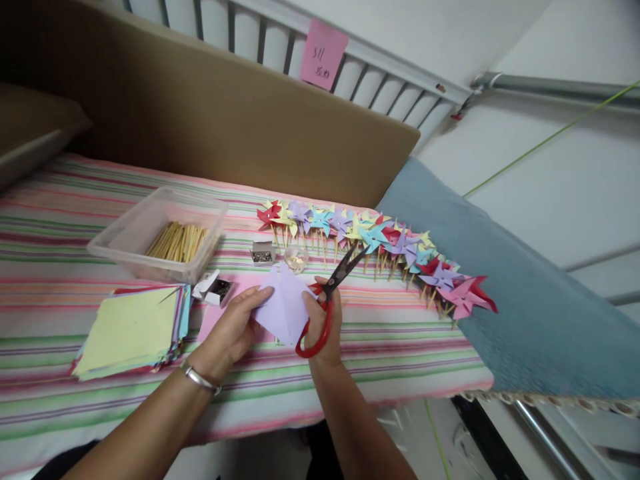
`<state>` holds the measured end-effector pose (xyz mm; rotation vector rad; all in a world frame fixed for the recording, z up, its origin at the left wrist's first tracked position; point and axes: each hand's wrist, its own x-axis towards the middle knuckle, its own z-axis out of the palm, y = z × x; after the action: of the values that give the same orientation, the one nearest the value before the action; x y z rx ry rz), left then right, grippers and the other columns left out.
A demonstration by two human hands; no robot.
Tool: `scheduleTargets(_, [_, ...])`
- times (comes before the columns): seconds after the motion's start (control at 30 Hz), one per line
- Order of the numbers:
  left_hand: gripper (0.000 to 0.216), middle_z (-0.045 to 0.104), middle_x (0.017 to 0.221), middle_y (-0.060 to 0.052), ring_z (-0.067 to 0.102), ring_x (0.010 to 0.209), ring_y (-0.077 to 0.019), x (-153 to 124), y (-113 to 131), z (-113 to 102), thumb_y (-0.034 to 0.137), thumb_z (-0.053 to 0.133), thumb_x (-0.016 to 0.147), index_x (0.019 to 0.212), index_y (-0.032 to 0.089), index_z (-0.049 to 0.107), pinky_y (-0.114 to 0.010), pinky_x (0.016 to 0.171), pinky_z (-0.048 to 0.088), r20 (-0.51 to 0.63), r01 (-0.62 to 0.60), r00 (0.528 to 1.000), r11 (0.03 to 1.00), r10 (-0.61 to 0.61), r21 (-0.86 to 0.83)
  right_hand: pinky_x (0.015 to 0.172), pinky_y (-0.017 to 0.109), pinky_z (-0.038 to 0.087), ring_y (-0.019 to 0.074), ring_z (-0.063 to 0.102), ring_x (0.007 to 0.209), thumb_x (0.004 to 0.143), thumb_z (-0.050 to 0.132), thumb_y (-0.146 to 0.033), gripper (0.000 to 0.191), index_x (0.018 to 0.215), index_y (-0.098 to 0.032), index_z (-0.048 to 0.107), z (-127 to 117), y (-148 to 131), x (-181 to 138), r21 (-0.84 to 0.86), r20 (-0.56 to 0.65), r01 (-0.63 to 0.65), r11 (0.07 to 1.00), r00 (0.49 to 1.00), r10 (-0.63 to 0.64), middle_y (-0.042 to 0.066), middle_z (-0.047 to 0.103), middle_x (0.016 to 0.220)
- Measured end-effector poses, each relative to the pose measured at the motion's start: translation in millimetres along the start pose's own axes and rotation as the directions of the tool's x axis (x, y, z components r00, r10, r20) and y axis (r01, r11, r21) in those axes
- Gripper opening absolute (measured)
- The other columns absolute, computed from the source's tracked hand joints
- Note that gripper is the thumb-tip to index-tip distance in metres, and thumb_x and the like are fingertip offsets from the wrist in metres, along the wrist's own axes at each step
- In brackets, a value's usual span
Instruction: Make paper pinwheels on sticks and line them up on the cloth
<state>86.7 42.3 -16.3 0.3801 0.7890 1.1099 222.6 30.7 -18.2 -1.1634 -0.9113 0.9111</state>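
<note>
Lilac sheet point(283, 308), one, left hand point(231, 331); scissors point(337, 279), one pair, right hand point(334, 328)

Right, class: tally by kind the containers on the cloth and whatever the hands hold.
Tub: 1
Small boxes: 2
Clear dish: 1
Scissors: 1
Lilac sheet: 1
Total: 6

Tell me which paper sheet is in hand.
The lilac sheet, pinched by the left hand beside the scissors; the other sheets lie in the stack, yellow on top.
</note>
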Motion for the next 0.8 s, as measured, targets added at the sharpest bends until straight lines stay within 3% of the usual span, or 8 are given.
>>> scheduleTargets(0.2, [0.013, 0.072, 0.089, -0.003, 0.066, 0.075, -0.013, -4.4, -0.7, 7.0, 0.026, 0.07, 0.074, 0.085, 0.017, 0.069, -0.022, 0.067, 0.054, -0.041, -0.066, 0.997, 0.971, 0.058, -0.229, 0.069, 0.023, 0.044, 0.0107, 0.054, 0.074, 0.074, 0.061, -0.027, 0.033, 0.104, -0.024, 0.048, -3.7, 1.4, 8.7, 0.068, -0.1, 0.014, 0.998, 0.995, -0.007, -0.003, 0.048, 0.084])
scheduleTargets(0.4, [0.037, 0.072, 0.101, -0.011, 0.068, 0.082, -0.0206, -13.9, -23.8, 20.8, 0.025, 0.074, 0.07, 0.105, 0.013, 0.066, -0.028, 0.071, 0.054, 0.052, -0.054, 0.997, 0.995, 0.058, -0.081, 0.064, 0.023, 0.044, 0.0102, 0.053, 0.07, 0.074, 0.061, -0.026, 0.032, 0.104, -0.022, 0.05, 2.8, -0.7, 4.6, -0.011, -0.102, 0.053, 0.999, 0.993, -0.054, -0.003, 0.049, 0.082])
scheduleTargets(0.57, [0.047, 0.072, 0.103, -0.012, 0.067, 0.088, -0.0227, -2.2, -14.2, 7.8, 0.026, 0.078, 0.063, 0.107, 0.013, 0.066, -0.034, 0.085, 0.05, -0.108, -0.248, 0.963, 0.969, 0.245, -0.012, 0.061, 0.023, 0.045, 0.0102, 0.052, 0.064, 0.076, 0.059, -0.024, 0.029, 0.104, -0.021, 0.05, 9.7, -2.4, -2.8, -0.096, 0.064, 0.027, 0.995, 0.998, -0.021, -0.004, 0.05, 0.076])
scheduleTargets(0.67, [0.045, 0.072, 0.102, -0.011, 0.067, 0.085, -0.0218, 4.1, 10.2, -6.0, 0.028, 0.079, 0.061, 0.102, 0.013, 0.068, -0.033, 0.083, 0.05, -0.123, -0.274, 0.95, 0.954, 0.288, 0.12, 0.061, 0.025, 0.047, 0.0104, 0.053, 0.063, 0.076, 0.059, -0.024, 0.029, 0.103, -0.02, 0.05, 11.3, 0.5, -3.8, -0.139, 0.203, -0.05, 0.989, 0.976, 0.078, -0.004, 0.051, 0.075])
scheduleTargets(0.8, [0.041, 0.073, 0.094, -0.009, 0.067, 0.079, -0.0197, 2.3, 46.9, -22.0, 0.027, 0.08, 0.056, 0.092, 0.012, 0.069, -0.027, 0.071, 0.05, -0.148, -0.35, 0.903, 0.892, 0.402, 0.288, 0.06, 0.025, 0.047, 0.0124, 0.056, 0.064, 0.072, 0.058, -0.02, 0.035, 0.106, -0.02, 0.05, 11.0, 5.3, -4.6, -0.189, 0.38, -0.101, 0.977, 0.91, 0.168, -0.003, 0.057, 0.075])
